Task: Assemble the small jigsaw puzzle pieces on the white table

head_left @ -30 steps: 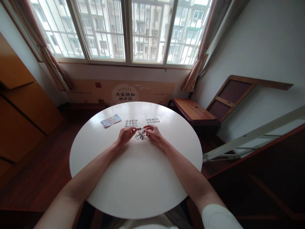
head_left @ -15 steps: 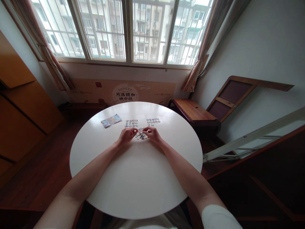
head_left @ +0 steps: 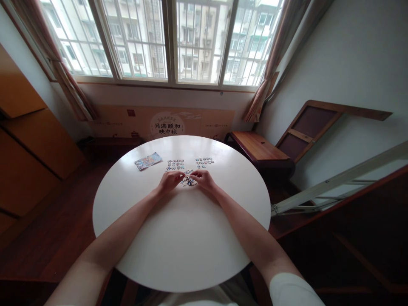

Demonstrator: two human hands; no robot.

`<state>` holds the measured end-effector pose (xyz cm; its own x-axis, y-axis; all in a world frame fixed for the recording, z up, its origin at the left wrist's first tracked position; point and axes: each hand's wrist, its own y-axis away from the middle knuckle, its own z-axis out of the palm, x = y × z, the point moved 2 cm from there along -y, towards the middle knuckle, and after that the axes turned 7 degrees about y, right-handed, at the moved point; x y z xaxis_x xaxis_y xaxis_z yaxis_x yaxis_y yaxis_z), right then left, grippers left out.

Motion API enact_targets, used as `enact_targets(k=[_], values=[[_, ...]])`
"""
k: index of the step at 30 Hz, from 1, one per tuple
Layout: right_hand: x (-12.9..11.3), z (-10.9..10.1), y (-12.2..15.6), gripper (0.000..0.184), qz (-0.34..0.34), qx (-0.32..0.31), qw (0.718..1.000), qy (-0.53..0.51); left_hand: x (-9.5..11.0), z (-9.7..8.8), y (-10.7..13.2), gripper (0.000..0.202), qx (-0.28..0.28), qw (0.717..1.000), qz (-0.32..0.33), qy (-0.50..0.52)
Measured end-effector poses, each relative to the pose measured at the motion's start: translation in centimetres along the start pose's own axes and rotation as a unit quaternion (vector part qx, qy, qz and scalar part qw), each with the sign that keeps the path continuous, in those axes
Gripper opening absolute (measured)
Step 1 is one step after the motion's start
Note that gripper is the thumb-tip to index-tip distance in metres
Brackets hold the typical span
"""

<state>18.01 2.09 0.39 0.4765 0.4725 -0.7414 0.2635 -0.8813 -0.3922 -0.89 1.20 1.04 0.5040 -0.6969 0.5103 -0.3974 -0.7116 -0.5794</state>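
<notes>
A small heap of jigsaw puzzle pieces (head_left: pixel 190 182) lies near the middle of the white round table (head_left: pixel 185 238). At its left edge is my left hand (head_left: pixel 170 180), thumb and fingertips pinched together. My right hand (head_left: pixel 204 179) comes in from the other side, its fingers likewise pinched over the heap. Whatever sits between the fingertips is too small to make out. Beyond my left hand are rows of spread puzzle pieces (head_left: pixel 175 164), and a second group of puzzle pieces (head_left: pixel 204 161) lies beyond my right hand.
A colourful picture sheet (head_left: pixel 148 161) rests on the table's far left. Past the table stand a wooden bench (head_left: pixel 259 145) at the right and a printed cardboard panel (head_left: pixel 127 121) under the window. Orange cabinets (head_left: pixel 35 148) line the left side.
Both hands stay almost in place over the heap, with only slight finger movement. The whole view has shifted a very little.
</notes>
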Motion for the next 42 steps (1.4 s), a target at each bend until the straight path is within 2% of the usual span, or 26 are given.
enact_targets(k=[17, 24, 36, 42], values=[[0.12, 0.1, 0.1, 0.025, -0.007, -0.021, 0.999, 0.025, 0.07, -0.14, 0.04, 0.025, 0.009, 1.0, 0.014, -0.006], [0.32, 0.18, 0.02, 0.019, -0.021, -0.006, 1.0, 0.012, 0.24, -0.14, -0.05, 0.024, 0.009, 1.0, -0.004, -0.019], [0.37, 0.19, 0.0, 0.015, -0.023, 0.011, 0.999, 0.023, 0.13, -0.13, -0.16, 0.019, -0.021, 0.999, -0.01, -0.022], [-0.19, -0.02, 0.2, 0.016, -0.021, 0.012, 0.999, 0.022, -0.43, 0.22, -0.12, 0.017, -0.007, 1.0, -0.022, -0.016]])
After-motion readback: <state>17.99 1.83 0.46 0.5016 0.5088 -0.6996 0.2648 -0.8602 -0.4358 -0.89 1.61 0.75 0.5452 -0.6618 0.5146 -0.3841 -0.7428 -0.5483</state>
